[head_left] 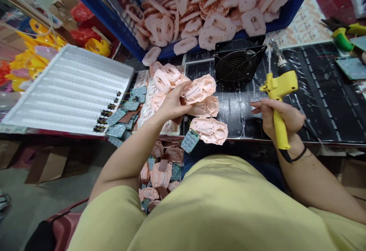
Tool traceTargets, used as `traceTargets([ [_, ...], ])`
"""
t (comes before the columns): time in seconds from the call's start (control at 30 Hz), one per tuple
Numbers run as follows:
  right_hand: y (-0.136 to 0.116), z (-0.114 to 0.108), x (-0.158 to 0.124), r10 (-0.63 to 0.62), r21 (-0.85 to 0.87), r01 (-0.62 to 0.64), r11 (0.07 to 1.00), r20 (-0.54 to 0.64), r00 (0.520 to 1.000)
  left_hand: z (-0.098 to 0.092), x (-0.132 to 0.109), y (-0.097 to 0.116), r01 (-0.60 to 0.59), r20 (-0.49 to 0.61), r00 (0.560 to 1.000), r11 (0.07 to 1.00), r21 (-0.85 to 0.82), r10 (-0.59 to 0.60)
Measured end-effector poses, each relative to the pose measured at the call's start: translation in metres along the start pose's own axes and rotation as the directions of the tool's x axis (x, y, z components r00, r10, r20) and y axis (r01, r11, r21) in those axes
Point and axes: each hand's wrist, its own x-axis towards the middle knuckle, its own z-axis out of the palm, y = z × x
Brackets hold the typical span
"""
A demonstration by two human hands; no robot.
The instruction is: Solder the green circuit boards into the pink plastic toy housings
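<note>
Pink shell [204, 87], apparently pinched in left hand [174, 104], right hand [292, 118] clasping yellow soldering gun [283, 83]

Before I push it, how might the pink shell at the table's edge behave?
The pink shell looks thin-walled, so probably light and stiff. Lying at the table edge, it could tip off. The green board by its end might drag along.

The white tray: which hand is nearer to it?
Left: the left hand is right of the white tray, holding a pink shell; the right hand is farther right, holding a yellow tool.
</note>
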Motion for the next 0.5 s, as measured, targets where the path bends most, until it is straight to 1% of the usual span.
traceTargets([
  [0.1,0.0,0.001,-0.001,-0.012,0.019,0.013,1.0,-0.009,1.0,-0.005,-0.004,0.003,-0.056,-0.017,0.998,0.996,-0.071,0.055],
  [0.17,0.001,0.001,-0.001,-0.018,0.018,0.018,1.0,-0.011,1.0,-0.006,-0.006,0.004,-0.077,-0.076,0.995,0.99,-0.12,0.068],
  [0.27,0.0,0.0,-0.001,-0.02,0.03,0.02,0.999,-0.009,1.0,-0.004,-0.006,0.002,-0.08,-0.164,0.985,0.983,-0.167,0.052],
  [0.3,-0.001,-0.001,-0.001,-0.022,0.046,0.022,0.999,-0.004,1.0,-0.003,-0.005,-0.001,-0.067,-0.169,0.985,0.983,-0.168,0.038],
  [0.4,-0.004,-0.003,0.0,-0.04,0.09,0.038,0.995,0.022,0.999,0.004,-0.004,-0.009,-0.012,-0.14,0.99,0.987,-0.162,-0.011],
  [0.43,-0.005,-0.003,0.0,-0.044,0.09,0.041,0.995,0.031,0.999,0.006,-0.004,-0.01,-0.008,-0.145,0.989,0.986,-0.166,-0.016],
  [0.5,-0.007,-0.004,-0.001,-0.032,0.049,0.03,0.998,0.033,0.999,0.008,-0.006,-0.01,-0.032,-0.192,0.981,0.981,-0.189,-0.005],
])
